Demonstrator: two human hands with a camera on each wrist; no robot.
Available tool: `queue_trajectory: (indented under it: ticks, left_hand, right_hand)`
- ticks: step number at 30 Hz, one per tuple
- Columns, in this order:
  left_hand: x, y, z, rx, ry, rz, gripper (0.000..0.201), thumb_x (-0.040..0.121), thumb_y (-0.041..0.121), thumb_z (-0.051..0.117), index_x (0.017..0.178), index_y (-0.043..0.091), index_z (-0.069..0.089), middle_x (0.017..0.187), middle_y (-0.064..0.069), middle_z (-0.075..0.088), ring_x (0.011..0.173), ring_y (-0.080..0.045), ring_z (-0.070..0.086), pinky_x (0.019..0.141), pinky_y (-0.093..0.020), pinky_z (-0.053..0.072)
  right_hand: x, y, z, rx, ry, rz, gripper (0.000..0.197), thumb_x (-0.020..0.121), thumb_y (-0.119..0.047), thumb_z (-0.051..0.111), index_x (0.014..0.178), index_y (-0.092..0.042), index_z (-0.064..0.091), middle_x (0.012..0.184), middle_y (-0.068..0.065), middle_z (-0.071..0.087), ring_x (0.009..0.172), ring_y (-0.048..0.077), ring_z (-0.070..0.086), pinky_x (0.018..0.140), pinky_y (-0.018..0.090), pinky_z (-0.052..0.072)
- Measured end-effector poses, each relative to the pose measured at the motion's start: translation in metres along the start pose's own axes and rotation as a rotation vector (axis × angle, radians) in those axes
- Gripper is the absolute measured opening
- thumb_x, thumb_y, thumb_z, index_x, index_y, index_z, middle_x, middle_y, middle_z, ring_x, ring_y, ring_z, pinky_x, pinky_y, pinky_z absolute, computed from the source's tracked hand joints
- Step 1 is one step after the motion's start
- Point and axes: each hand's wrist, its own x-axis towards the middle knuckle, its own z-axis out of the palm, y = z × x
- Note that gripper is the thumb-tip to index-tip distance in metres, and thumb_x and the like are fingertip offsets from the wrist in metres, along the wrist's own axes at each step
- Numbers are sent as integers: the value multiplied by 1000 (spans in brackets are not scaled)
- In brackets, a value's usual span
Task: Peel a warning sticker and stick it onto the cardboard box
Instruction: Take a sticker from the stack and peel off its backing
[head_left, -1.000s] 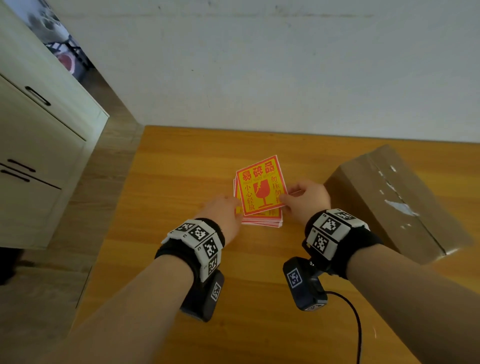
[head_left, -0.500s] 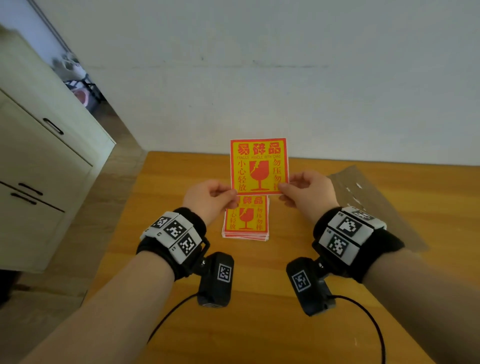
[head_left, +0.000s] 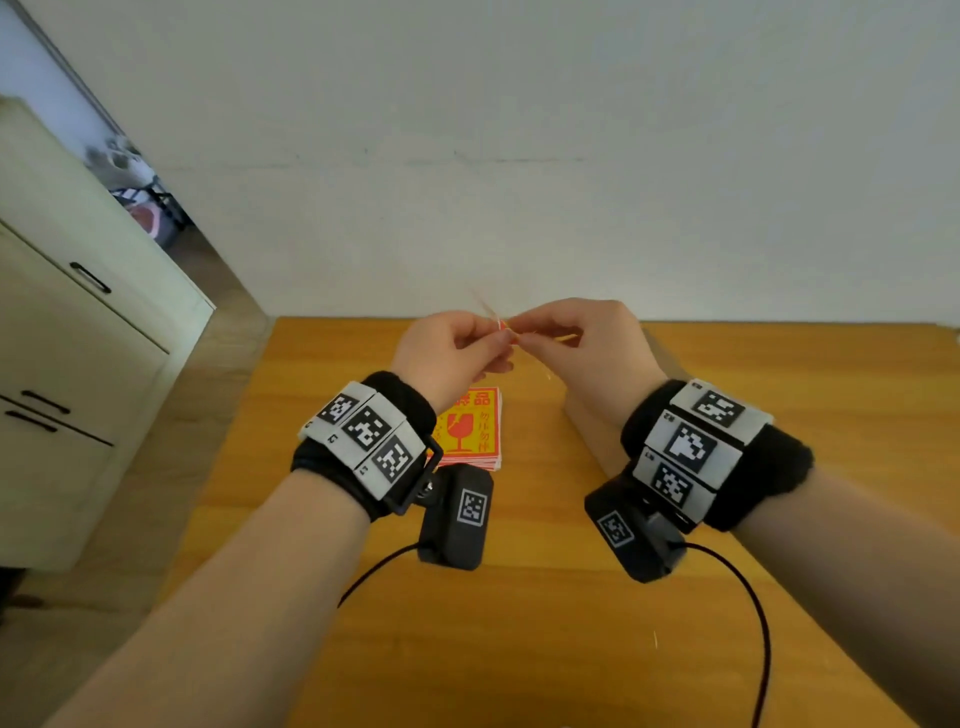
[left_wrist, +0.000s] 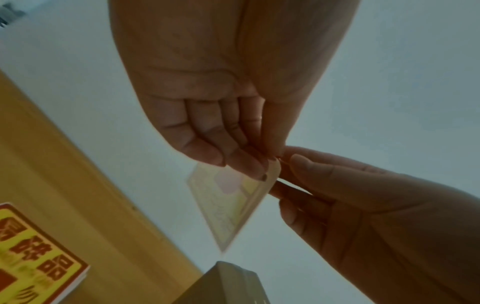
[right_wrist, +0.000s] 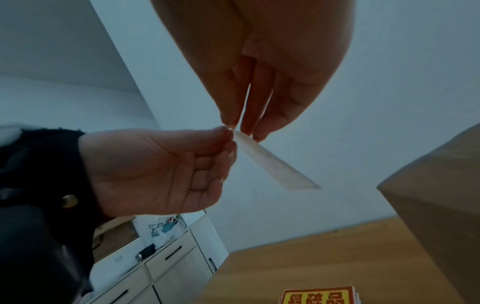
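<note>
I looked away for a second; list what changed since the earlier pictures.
The lifted warning sticker turned from facing the camera to edge-on. The left hand and right hand closed together, now pinching one corner. The sticker stack, cardboard box and table stayed put.

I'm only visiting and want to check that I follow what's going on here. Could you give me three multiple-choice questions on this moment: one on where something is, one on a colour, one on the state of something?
1. Where is the stack of stickers?
A. on the wooden table
B. on the cabinet
C. on the box

2. Which colours does the stack's top sticker show?
A. blue and white
B. red and yellow
C. green and black

3. How is the single sticker held?
A. lying flat on the table
B. stuck on the box
C. pinched at one corner by both hands

Answers:
1 A: the stack of stickers lies on the table.
2 B: its print shows them.
3 C: left hand and right hand pinch the single sticker.
</note>
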Motion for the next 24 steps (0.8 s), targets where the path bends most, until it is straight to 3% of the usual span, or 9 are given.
queue_trajectory:
  ticks: [3,7,12,16,20,24]
  left_hand:
    - [-3,6,8,-15,-23,12,16,92,23,55,78,22,61,74,12,66,53,15,63,56,-6,49]
    - [-6,12,15,-34,-42,19,20,93,23,54,75,22,62,75,10,67,55,13,64,63,-13,50]
    - [-10,17,21,-27,-50,40,16,92,21,56,77,23,62,76,9,67,58,13,65,62,-9,51]
    - [-12,18,25,-25,-47,44,9,91,15,57,86,17,64,78,8,67,60,14,65,61,-2,50]
    - [-15,18,28,5,-31,62,9,91,12,57,94,14,65,78,10,66,68,7,65,65,-4,51]
    - [-16,17,30,16,-13,72,17,90,10,57,103,6,67,78,9,67,62,12,65,63,-2,50]
  right_hand:
    - [-6,3,-8,45,13,2,21,88,-14,62,105,-14,74,95,-3,71,84,3,61,75,6,44]
    - [-13,8,-14,129,45,36,19,86,-12,64,101,-15,75,84,-12,67,79,-5,60,78,10,47]
    - [-17,11,-17,149,76,43,18,84,-13,66,99,-15,76,76,-21,62,75,-6,60,76,10,48]
    - [-19,14,-19,142,93,53,19,85,-11,65,101,-12,75,74,-18,62,65,0,60,70,11,51]
    - [-21,16,-20,180,117,67,20,85,-6,64,101,-9,75,85,-2,69,84,17,69,84,25,55]
    - [-24,18,-20,177,127,59,20,85,-7,64,101,-9,75,88,0,70,87,13,67,82,18,52]
